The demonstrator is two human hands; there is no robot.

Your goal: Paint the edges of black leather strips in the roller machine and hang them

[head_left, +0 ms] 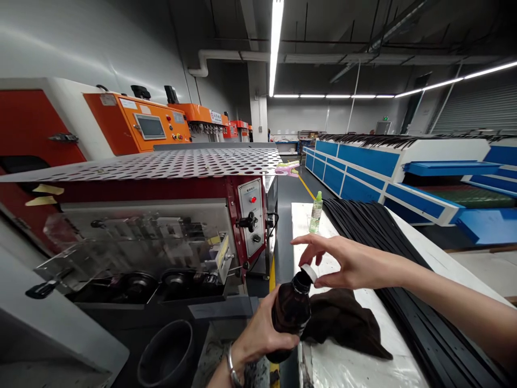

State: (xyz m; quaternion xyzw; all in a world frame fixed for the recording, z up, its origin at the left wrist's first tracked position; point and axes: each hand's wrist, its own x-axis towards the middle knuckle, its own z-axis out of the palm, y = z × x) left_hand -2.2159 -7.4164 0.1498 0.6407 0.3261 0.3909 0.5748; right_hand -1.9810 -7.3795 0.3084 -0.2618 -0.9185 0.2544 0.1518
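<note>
Nearest, the person's left hand [262, 334] was clamped around a dark brown bottle [291, 310], above a dark cloth [343, 323] on a white bench [355, 372]. The right hand [355, 264] hovered with fingers [311, 242] apart beside a tilted white cap [309, 273], perhaps loosened, though that was unclear. Farther off stood a green-capped bottle [316, 213].

A gap is left between the right hand [355, 264] and the green-capped bottle [316, 213] at the far end of the white counter [302, 223]. Leftward passage is blocked by the red machine's control panel [251, 215], the near counter by a dark cloth [343, 323], and the right edge by black strips [404, 269].
</note>
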